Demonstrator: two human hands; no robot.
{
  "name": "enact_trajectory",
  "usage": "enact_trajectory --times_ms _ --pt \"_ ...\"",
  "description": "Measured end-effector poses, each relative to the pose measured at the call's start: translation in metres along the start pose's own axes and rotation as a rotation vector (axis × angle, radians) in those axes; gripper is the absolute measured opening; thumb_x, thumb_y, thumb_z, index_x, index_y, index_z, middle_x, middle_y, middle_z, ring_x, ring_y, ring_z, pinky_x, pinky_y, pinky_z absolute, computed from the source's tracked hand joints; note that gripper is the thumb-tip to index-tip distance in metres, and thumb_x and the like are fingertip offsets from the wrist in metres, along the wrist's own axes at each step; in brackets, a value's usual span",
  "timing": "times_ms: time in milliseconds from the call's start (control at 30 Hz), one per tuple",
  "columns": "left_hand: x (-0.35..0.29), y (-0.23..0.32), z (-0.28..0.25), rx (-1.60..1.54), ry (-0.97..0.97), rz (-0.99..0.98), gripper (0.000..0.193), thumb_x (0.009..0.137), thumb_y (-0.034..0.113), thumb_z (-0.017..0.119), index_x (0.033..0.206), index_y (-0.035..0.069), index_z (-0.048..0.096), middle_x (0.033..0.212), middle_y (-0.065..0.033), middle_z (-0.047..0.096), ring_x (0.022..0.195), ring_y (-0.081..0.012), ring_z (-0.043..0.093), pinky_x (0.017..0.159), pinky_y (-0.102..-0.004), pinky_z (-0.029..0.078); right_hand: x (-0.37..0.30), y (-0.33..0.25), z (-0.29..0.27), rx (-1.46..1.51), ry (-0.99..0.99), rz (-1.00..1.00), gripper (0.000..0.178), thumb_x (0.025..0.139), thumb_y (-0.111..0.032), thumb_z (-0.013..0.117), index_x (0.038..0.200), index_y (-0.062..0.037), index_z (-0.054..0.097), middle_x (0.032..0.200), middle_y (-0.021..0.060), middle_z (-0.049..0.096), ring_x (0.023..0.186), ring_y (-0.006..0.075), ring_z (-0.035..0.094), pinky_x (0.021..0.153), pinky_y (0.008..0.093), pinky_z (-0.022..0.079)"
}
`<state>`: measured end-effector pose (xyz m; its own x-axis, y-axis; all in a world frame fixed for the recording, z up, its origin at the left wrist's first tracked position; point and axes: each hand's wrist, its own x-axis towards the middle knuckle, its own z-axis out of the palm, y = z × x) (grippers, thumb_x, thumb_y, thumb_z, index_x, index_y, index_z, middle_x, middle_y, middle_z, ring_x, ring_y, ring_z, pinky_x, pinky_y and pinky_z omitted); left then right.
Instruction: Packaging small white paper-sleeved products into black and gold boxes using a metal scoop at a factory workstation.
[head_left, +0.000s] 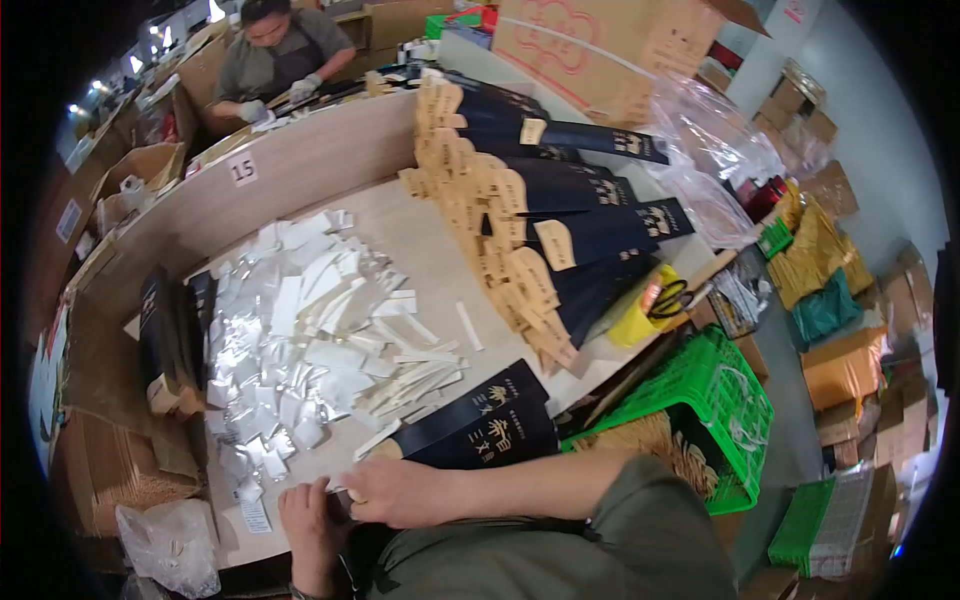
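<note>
My left hand (309, 522) and my right hand (392, 490) meet at the table's near edge, fingers closed. Between them is a small item, mostly hidden, whose kind I cannot make out. Just beyond my right hand lie dark blue sleeves (510, 432) with gold print, a tan rounded end poking out at the left. Past my hands spreads a pile of white paper strips and small clear bags (320, 310). Farther back, rows of dark blue sleeves (570, 190) lie overlapped, with tan, wooden-looking rounded ends (490, 190) showing.
At right, a yellow holder (632, 322) carries black-handled scissors (668, 298) beside a green basket (735, 420) of tan pieces. More dark sleeves (160, 320) stand at left. A low partition (310, 150) borders the table; a co-worker (280, 60) sits beyond. Cartons (590, 60) surround it.
</note>
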<state>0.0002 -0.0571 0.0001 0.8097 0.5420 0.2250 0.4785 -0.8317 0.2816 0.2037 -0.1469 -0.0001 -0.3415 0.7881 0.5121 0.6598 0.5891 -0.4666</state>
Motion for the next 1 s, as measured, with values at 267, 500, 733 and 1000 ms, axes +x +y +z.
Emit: enact_trajectory --times_ms 267,500,733,1000 --pt "0.007 -0.036 0.001 -0.252 0.191 -0.432 0.031 0.062 0.001 0.071 0.09 0.005 0.057 0.071 -0.0094 0.058 0.062 -0.0272 0.059 0.06 -0.0358 0.047 0.024 0.109 -0.291 -0.594 0.137 0.157 0.031 0.075 -0.031 0.08 0.092 -0.0086 0.069 0.105 0.0104 0.064 0.095 0.0303 0.063 0.081 0.0402 0.051" --pt "-0.039 0.006 0.039 -0.313 0.221 -0.435 0.046 0.063 0.016 0.084 0.097 0.001 0.057 0.075 -0.0119 0.06 0.068 -0.0273 0.06 0.066 -0.0362 0.049 -0.118 0.233 -0.305 -1.007 0.322 0.958 0.058 0.097 -0.045 0.052 0.137 -0.0029 0.051 0.131 0.0221 0.057 0.123 0.038 0.053 0.104 0.0453 0.042" --pt "0.001 0.032 0.035 -0.441 0.05 -0.513 0.045 0.063 0.018 0.084 0.096 -0.001 0.059 0.075 -0.0118 0.062 0.068 -0.0257 0.061 0.066 -0.0351 0.049 -0.041 0.285 -0.311 -0.577 0.478 0.585 0.036 0.097 -0.035 0.054 0.106 -0.0033 0.069 0.114 0.0208 0.062 0.108 0.0357 0.058 0.095 0.0424 0.047" --pt "-0.032 0.033 0.015 -0.552 -0.054 -0.774 0.035 0.067 0.018 0.081 0.083 0.001 0.055 0.068 -0.0052 0.057 0.063 -0.0151 0.053 0.06 -0.0314 0.045 -0.103 0.297 -0.39 -1.603 0.189 0.696 0.018 0.082 -0.013 0.061 0.091 0.0005 0.069 0.118 0.0227 0.062 0.118 0.0378 0.056 0.101 0.0463 0.045"
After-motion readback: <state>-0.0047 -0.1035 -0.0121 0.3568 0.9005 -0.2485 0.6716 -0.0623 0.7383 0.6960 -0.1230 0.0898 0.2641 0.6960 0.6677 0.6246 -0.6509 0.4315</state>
